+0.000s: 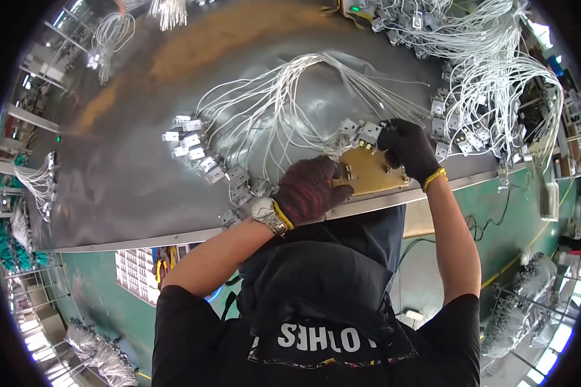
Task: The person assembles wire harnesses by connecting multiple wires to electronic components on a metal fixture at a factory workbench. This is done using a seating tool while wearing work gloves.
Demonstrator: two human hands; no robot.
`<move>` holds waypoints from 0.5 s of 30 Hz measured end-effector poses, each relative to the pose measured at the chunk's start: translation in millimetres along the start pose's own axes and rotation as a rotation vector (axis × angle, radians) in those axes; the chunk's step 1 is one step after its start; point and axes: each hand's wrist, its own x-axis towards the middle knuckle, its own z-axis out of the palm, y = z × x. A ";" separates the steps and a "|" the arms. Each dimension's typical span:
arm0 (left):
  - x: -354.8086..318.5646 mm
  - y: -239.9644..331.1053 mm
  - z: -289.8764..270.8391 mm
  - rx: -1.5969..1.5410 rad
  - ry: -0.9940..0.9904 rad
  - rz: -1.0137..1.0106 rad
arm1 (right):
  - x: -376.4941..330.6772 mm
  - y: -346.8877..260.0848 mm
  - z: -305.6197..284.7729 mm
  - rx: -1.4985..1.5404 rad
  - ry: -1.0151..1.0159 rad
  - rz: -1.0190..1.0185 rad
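Note:
My right hand (407, 151), in a dark knit glove with a yellow cuff, is closed with its fingertips on a small silver metal housing (370, 133) with a white wire. Just below lies a brass-coloured plate (374, 175) with small pegs on it, at the table's near edge. At the plate's left side rests my left hand (308, 190), in a dark glove with red stripes. Its thumb stands apart from the forefinger, and its other fingers are partly hidden. More wired housings (190, 138) curve in a row to the left, their white wires (290, 77) looping together beyond my hands.
A large heap of white wires (497, 71) with metal housings lies on the right of the grey table (129, 180). Smaller wire bundles (113, 39) lie at the far left. Below the table edge are a green floor (90, 277), a white crate (135, 274) and racks with wire bundles (523, 303).

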 end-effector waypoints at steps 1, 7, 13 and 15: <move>0.4 -1.0 2.4 -0.007 -0.006 0.003 | -2.1 1.0 0.3 -0.003 0.006 0.007; 1.8 -7.5 4.8 0.039 -0.029 -0.029 | -16.1 -2.3 9.1 -0.083 0.107 0.009; -2.6 -7.1 -8.2 -0.027 -0.034 -0.015 | -36.9 -0.1 21.5 -0.066 0.145 -0.062; -4.0 -5.4 -11.7 -0.046 -0.048 -0.037 | -42.4 1.7 25.9 -0.026 0.095 0.015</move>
